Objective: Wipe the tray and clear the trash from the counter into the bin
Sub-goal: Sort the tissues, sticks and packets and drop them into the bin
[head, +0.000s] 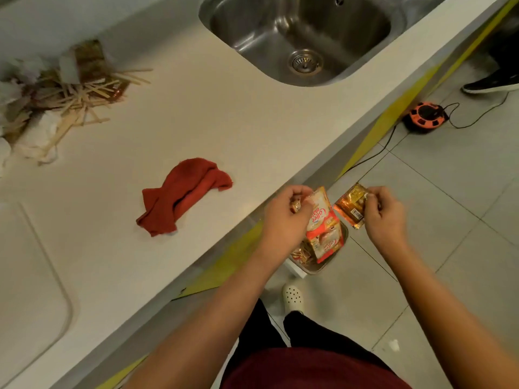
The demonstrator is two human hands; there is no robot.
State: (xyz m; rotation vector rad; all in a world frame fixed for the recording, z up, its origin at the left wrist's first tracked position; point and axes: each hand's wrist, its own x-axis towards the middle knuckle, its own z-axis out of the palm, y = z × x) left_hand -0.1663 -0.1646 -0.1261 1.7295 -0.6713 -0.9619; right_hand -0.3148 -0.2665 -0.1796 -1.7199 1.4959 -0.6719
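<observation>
My left hand (286, 217) grips a red and white coffee creamer packet (323, 231) and a small wrapper, held past the counter edge. My right hand (384, 214) pinches a gold foil sachet (349, 207) by its top corner. Both hang above a small bin (335, 255) on the floor, which holds several gold wrappers. A red cloth (182, 195) lies crumpled on the white counter (196, 122). A white tray (33, 270) sits at the counter's near left. A pile of wooden stir sticks, tissue and wrappers (64, 94) lies at the far left.
A steel sink (303, 37) is set into the counter at the top. On the tiled floor sit an orange cable reel (425, 116) with a black cord, another person's black shoe (491, 84), and my white clog (293, 299).
</observation>
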